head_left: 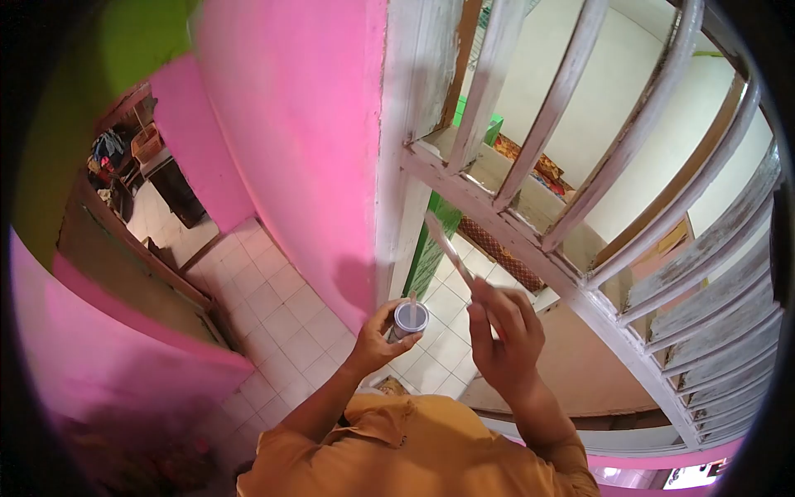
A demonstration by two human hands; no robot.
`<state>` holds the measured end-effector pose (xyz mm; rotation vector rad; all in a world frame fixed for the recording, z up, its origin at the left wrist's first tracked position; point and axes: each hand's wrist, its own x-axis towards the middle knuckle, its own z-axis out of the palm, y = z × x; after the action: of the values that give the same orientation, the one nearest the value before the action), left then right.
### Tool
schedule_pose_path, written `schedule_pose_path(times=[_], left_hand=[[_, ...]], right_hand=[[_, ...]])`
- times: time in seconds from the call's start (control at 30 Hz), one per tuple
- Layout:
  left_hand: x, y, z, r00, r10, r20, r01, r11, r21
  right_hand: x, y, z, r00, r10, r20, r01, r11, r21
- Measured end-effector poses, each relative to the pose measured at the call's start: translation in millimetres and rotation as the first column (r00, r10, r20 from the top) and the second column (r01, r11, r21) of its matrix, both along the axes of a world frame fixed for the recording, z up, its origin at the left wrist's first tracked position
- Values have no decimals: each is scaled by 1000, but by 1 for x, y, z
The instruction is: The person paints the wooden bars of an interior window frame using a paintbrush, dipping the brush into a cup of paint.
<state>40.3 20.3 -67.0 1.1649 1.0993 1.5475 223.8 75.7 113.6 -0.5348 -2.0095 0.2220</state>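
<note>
My left hand [383,338] is wrapped around a small open paint can [411,316], held upright in front of my chest. Pale paint shows inside it, and a thin stick [412,298] rises at its far rim. In my raised right hand [507,327] is a slim paintbrush [451,253], its head pointing up and to the left. The brush head is near the white wooden frame [497,207] with its upright bars; whether it touches the wood, I cannot tell. Streaky whitish paint covers the bars [563,91].
A pink wall [298,124] stands ahead to the left. The floor has white tiles [277,302]. At far left a doorway opens onto a room with a dark cabinet [175,192]. Behind the bars lie a patterned cloth [530,161] and a green box [493,128].
</note>
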Motion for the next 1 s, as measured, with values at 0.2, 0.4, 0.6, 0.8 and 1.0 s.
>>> schedule_pose_path(times=[0.2, 0.4, 0.6, 0.8, 1.0], left_hand=[[-23, -2, 0, 976, 180, -126, -167, 980, 111], [-52, -7, 23, 925, 247, -290, -212, 966, 147], [-54, -9, 34, 903, 256, -346, -202, 962, 183], [-54, -9, 32, 894, 262, -363, -200, 959, 199], [-56, -9, 33, 884, 248, -397, -190, 965, 180]], right_hand=[[-19, 6, 4, 985, 65, -162, -110, 951, -288], [-23, 9, 2, 984, 105, -141, -169, 783, -598], [-35, 21, -17, 972, 233, 40, -155, 757, -635], [-46, 27, -13, 952, 285, 108, -169, 787, -593], [-49, 34, -11, 948, 278, 156, -165, 846, -507]])
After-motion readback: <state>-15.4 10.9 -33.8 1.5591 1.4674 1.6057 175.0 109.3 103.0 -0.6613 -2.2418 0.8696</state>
